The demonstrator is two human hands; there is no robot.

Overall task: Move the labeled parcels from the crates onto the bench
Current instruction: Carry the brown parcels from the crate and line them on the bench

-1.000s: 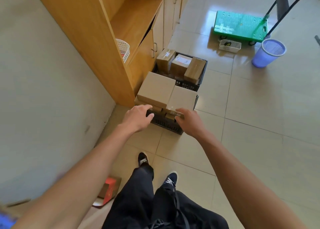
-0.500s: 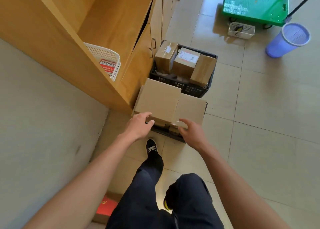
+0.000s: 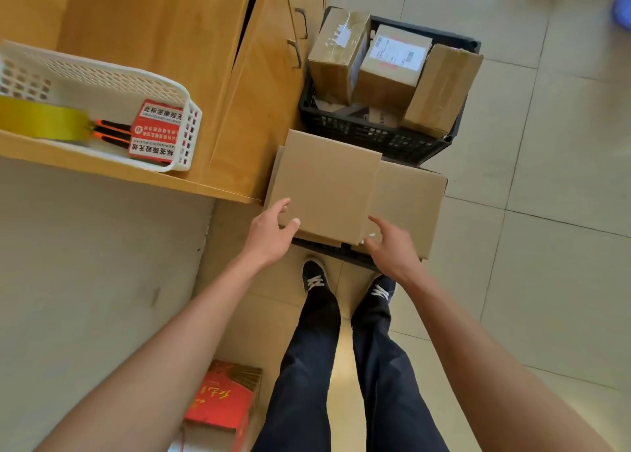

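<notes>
Up top, left hand (image 3: pixel 269 234) grips a plain parcel (image 3: pixel 324 185); right hand (image 3: pixel 392 246) fingers spread.

The near black plastic crate (image 3: pixel 336 251) sits on the floor just before the person's feet. On it lie two plain cardboard parcels: the left flat parcel (image 3: pixel 327 185) overlaps the right flat parcel (image 3: pixel 408 205). Directly behind that crate stands the far black plastic crate (image 3: pixel 372 137), with three taped cardboard parcels (image 3: pixel 392 65) in it. Left of the near crate, on the wooden shelf (image 3: pixel 102 171), sits a white plastic mesh basket (image 3: pixel 102 76).
</notes>
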